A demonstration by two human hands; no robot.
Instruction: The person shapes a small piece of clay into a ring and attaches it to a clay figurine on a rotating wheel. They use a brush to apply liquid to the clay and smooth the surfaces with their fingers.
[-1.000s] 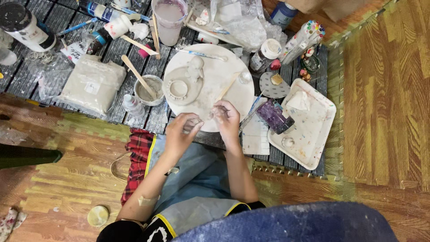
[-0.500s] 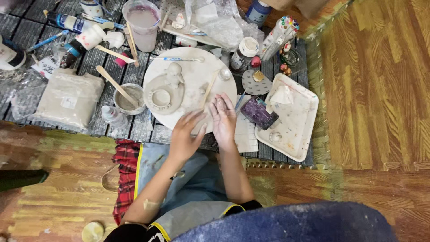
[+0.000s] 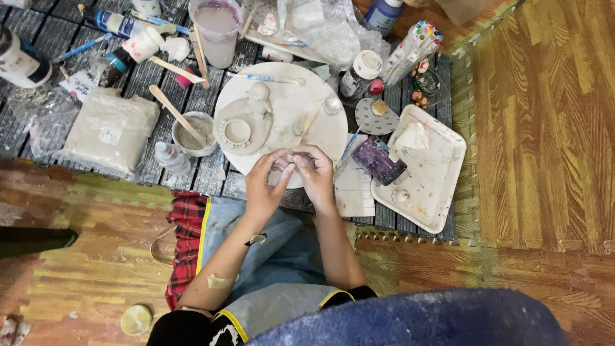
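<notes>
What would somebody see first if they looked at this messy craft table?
Probably the round white board in the middle, with a pale clay figure on its left part. At its near edge, the left hand and right hand press together around a small lump of clay. A paint-speckled white tray lies to the right.

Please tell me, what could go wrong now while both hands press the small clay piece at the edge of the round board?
The left hand and right hand work at the round board's near rim; a slip could drop the clay piece onto the apron. A forward reach might bump the unfinished clay figure. The wooden stick lies loose near the fingers.
</notes>
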